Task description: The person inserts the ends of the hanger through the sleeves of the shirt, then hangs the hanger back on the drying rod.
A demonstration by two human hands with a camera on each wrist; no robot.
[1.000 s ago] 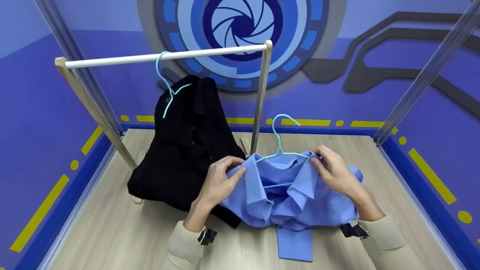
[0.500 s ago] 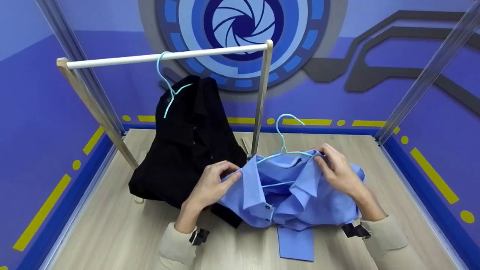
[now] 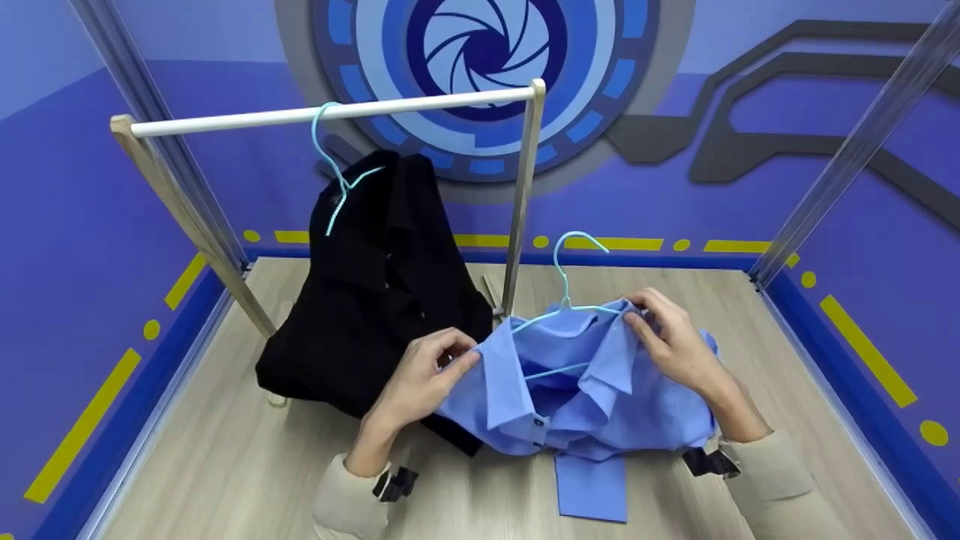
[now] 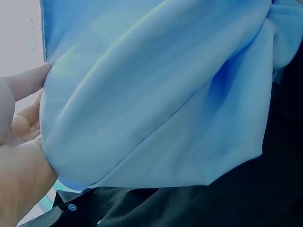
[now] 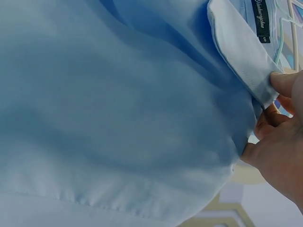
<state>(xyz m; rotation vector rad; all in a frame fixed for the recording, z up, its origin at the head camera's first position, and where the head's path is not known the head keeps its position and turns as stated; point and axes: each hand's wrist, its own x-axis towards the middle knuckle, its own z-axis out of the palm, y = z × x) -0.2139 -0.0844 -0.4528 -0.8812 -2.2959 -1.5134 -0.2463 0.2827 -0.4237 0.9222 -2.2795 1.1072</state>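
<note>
A light blue collared shirt [image 3: 510, 405] is held up above the table, with a mint-green hanger [image 3: 566, 281] inside its neck and the hook rising free. My left hand [image 3: 424, 375] pinches the shirt's shoulder beside the collar between thumb and fingers. On the other side, my right hand [image 3: 675, 341] pinches the collar edge and the hanger's arm there. The right wrist view shows that thumb on the collar [image 5: 241, 52], near a black neck label [image 5: 261, 19]. In the left wrist view the shirt's shoulder cloth [image 4: 142, 104] fills most of the picture.
Left of the blue shirt stands a rack with a white rail [image 3: 247, 120] and wooden legs [image 3: 521, 202]. A black shirt [image 3: 360, 322] hangs from it on another mint-green hanger [image 3: 334, 161], its lower part spread over the wooden table [image 3: 225, 465]. Blue patterned walls [image 3: 637, 210] enclose the table.
My left hand has slid left and down along the shirt's shoulder, away from the collar. The hanger's hook has shifted slightly right. My right hand keeps its grip almost in place.
</note>
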